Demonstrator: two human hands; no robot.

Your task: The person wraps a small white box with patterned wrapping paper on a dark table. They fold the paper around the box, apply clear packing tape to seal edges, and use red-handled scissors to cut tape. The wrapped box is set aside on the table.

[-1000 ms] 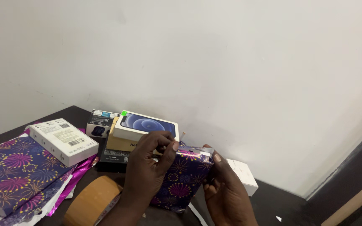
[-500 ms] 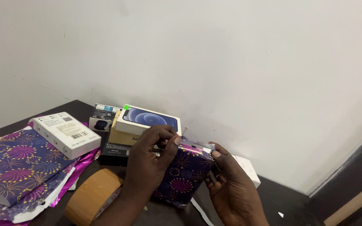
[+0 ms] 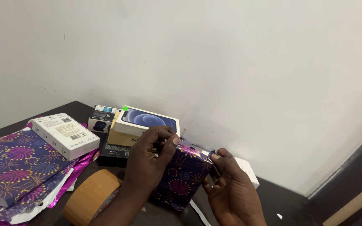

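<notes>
A box wrapped in purple firework-patterned paper (image 3: pixel 181 178) stands upright on the dark table (image 3: pixel 285 205). My left hand (image 3: pixel 149 161) grips its upper left corner, fingers pinched at the top edge. My right hand (image 3: pixel 231 188) holds the right side, thumb pressing a strip of clear tape (image 3: pixel 197 148) that spans the top of the wrapped box. A brown tape roll (image 3: pixel 89 196) lies just under my left forearm.
Behind the hands are stacked boxes: a white phone box with a blue picture (image 3: pixel 147 121), a tan box (image 3: pixel 120 138), a black box (image 3: pixel 113 152) and a small dark box (image 3: pixel 101 119). A white box (image 3: pixel 63 134) lies on loose purple wrapping paper (image 3: pixel 13 167) at left. Another white box (image 3: pixel 248 171) sits by the wall.
The strip of clear tape has come down closer to the top of the wrapped box, my right thumb lowering with it. The view shifted slightly.
</notes>
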